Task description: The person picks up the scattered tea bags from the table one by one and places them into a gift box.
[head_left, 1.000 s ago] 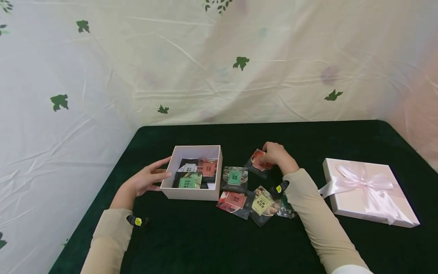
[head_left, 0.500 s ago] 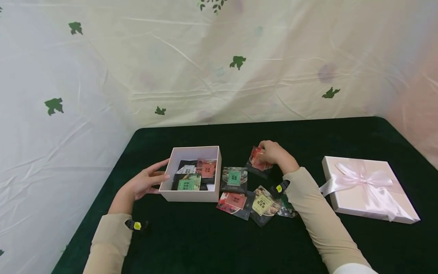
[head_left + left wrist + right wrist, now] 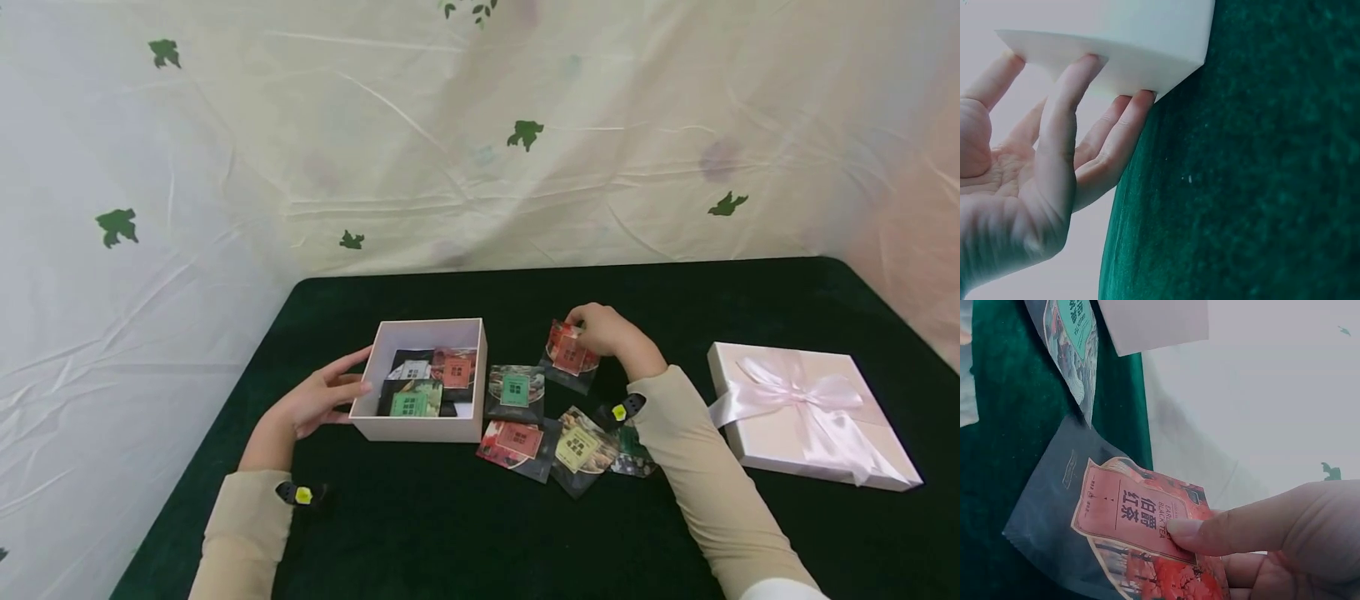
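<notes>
A tea sachet (image 3: 1135, 512) with a pink label reading "Black Tea" is pinched between the thumb and fingers of my right hand (image 3: 609, 332), beyond the other sachets. My left hand (image 3: 318, 396) rests its spread fingertips against the left wall of a pale pink box (image 3: 420, 429); the left wrist view has the fingers (image 3: 1060, 131) touching that wall. Inside the box lie several sachets, among them a green-labelled one (image 3: 410, 404) and a red-labelled one (image 3: 457, 372). To its right lies another green-labelled sachet (image 3: 514, 392).
In front of the held sachet are a pink-labelled sachet (image 3: 519, 448), a yellow-labelled one (image 3: 577, 452) and a dark one (image 3: 632, 458) partly under the right sleeve. A pale pink lid (image 3: 772, 454) with a ribbon bow lies to the right on the dark green cloth (image 3: 420, 525).
My right hand has shifted slightly up and right, and more of the red sachet's label shows. My left hand stays at the box. The view has moved a little.
</notes>
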`<state>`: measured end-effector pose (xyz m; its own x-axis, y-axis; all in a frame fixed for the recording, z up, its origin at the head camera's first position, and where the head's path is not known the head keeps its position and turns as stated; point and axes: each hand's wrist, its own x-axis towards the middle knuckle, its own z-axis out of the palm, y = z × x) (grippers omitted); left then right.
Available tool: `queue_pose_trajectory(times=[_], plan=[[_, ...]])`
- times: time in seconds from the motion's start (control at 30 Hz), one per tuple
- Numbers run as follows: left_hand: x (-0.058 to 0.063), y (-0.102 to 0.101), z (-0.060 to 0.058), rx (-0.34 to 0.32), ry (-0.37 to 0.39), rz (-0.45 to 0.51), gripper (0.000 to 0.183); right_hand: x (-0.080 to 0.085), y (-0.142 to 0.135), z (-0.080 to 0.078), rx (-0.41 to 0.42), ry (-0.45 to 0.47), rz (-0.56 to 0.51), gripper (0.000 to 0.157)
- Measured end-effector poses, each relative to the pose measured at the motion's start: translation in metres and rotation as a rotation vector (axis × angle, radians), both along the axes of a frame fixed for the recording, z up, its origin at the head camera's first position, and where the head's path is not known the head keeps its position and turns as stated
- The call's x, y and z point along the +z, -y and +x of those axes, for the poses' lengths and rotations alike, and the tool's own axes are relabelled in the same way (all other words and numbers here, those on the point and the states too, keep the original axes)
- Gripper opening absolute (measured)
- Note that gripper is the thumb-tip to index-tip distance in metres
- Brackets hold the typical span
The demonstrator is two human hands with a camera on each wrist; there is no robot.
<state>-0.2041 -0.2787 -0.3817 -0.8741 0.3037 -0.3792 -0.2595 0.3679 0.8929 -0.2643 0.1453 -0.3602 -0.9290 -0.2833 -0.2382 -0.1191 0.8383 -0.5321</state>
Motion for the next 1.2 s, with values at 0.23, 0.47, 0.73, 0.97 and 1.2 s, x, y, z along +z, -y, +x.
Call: queue_pose_trajectory(times=[0.23,0.47,0.73,0.97,1.2], plan=[[-0.003,0.002,-0.001,0.014,-0.002,-0.006,0.070,0.003,0.009,0.003,0.062,-0.055,-0.025,0.030],[-0.002,-0.002,-0.004,0.017,0.007,-0.007,0.068,0.014,0.009,0.009,0.100,-0.071,-0.046,0.027],[-0.002,0.003,-0.003,0.033,0.021,0.001,0.068,0.028,0.015,0.007,0.147,-0.147,-0.039,0.025],[-0.003,0.004,-0.003,0.030,0.022,0.001,0.069,0.046,0.017,0.008,0.154,-0.195,-0.069,0.025],[-0.003,0.002,-0.004,0.023,0.025,0.002,0.069,0.063,0.019,0.003,0.155,-0.105,-0.198,0.026]])
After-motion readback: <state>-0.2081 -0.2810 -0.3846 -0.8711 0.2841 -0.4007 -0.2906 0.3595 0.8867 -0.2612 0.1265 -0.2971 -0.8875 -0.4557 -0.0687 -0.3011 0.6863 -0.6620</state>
